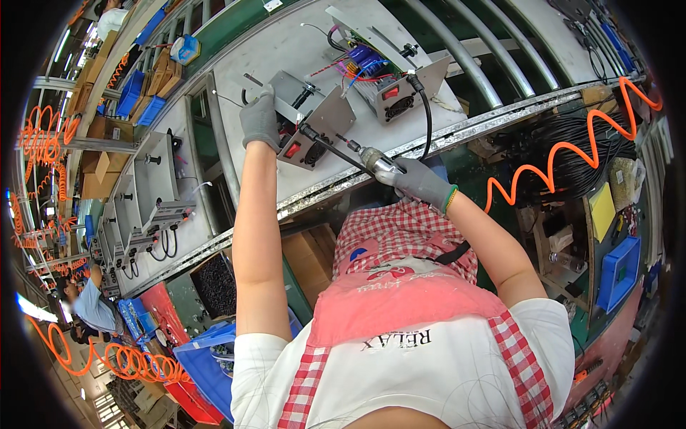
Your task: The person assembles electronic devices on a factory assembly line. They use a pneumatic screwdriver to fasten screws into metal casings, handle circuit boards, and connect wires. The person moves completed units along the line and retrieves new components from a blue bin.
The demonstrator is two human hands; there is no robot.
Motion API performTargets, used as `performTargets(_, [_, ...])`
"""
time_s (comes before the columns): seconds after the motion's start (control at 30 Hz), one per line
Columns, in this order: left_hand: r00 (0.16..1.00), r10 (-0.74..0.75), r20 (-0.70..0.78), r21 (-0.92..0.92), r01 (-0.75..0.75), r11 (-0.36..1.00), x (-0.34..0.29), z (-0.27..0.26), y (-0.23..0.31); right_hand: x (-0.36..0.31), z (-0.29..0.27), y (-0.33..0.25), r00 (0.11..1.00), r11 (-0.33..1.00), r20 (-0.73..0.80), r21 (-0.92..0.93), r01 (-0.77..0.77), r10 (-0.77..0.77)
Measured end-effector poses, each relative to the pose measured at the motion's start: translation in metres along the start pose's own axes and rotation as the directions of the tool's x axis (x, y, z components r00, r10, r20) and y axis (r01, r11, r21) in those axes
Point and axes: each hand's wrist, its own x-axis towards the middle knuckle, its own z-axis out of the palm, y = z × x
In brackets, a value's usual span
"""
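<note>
My left hand [259,120], in a grey glove, grips the left side of a grey metal chassis [329,114] on the work board. The chassis's end panel carries a red switch [293,149], a black fan grille and a plugged-in black power cable. My gloved right hand [423,183] is wrapped around a silver power screwdriver [377,159]. Its bit points up and left toward the panel's right edge; whether it touches is hard to make out. Just to the right, a second chassis [420,86] stands with purple-blue parts and coloured wires exposed.
Metal rollers [493,57] run beyond the board on the right. An orange coiled hose [557,154] hangs at the right, above bundled black cables [564,171]. More chassis [146,171] line the conveyor at left, where another person [96,307] is. A blue bin [618,272] sits at lower right.
</note>
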Motion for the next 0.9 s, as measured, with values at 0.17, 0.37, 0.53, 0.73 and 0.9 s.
performTargets(0.17, [1.000, 0.003, -0.021, -0.011, -0.003, 1.000, -0.005, 0.004, 0.001, 0.001, 0.002, 0.000, 1.000, 1.000, 0.002, 0.018, 0.001, -0.001])
performTargets(0.37, [0.999, 0.020, 0.036, 0.010, -0.020, 1.000, -0.003, 0.007, -0.001, 0.004, 0.001, -0.003, 1.000, 1.000, 0.010, 0.009, 0.018, -0.018])
performTargets(0.53, [0.999, 0.034, 0.035, 0.038, -0.035, 0.999, -0.002, 0.006, -0.003, 0.007, 0.005, 0.000, 0.999, 0.996, -0.013, -0.080, 0.048, -0.049])
performTargets(0.73, [0.999, 0.047, 0.022, 0.051, -0.048, 0.998, -0.002, 0.010, -0.001, 0.004, 0.008, -0.002, 1.000, 0.998, 0.006, 0.061, 0.023, -0.023])
performTargets(0.9, [0.963, -0.093, 0.253, -0.116, 0.125, 0.985, -0.008, -0.008, 0.007, -0.002, 0.006, 0.004, 0.998, 0.998, 0.021, 0.025, 0.054, -0.055])
